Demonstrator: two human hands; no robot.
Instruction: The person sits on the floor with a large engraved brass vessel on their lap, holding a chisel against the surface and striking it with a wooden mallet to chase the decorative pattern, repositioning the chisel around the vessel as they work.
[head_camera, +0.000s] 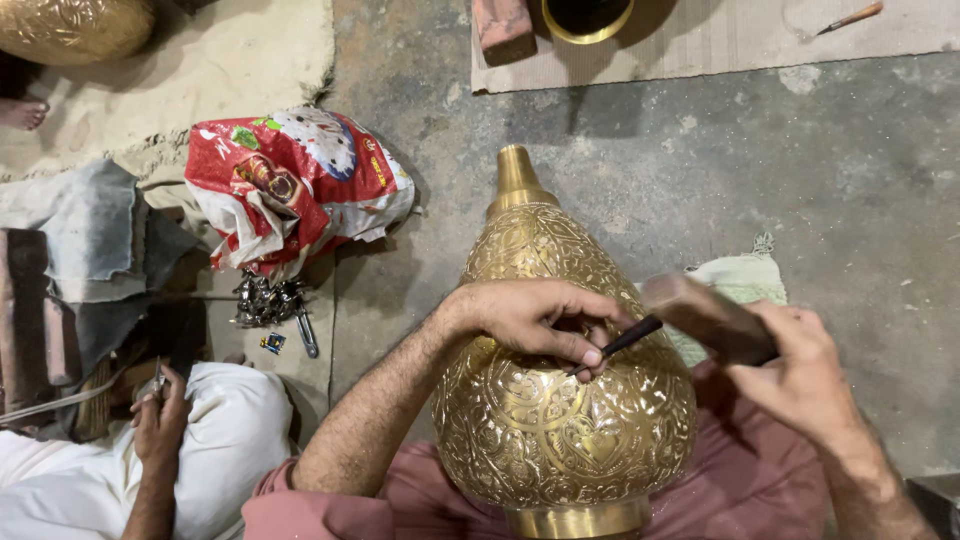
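— Bottom centre, the brass vase (560, 420) lies across the lap; the left hand (540, 318) pinches a dark punch (625, 342) onto it.
— And the right hand (800, 375) is closed round a hammer (705, 318). Best keep that punch steady.
— Upper left, a crumpled red-and-white bag (295, 185).

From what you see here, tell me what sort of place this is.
Probably a metal-engraving workshop on the floor: an ornate brass vessel worked with a chisel and hammer, small metal tools heaped on the concrete floor.
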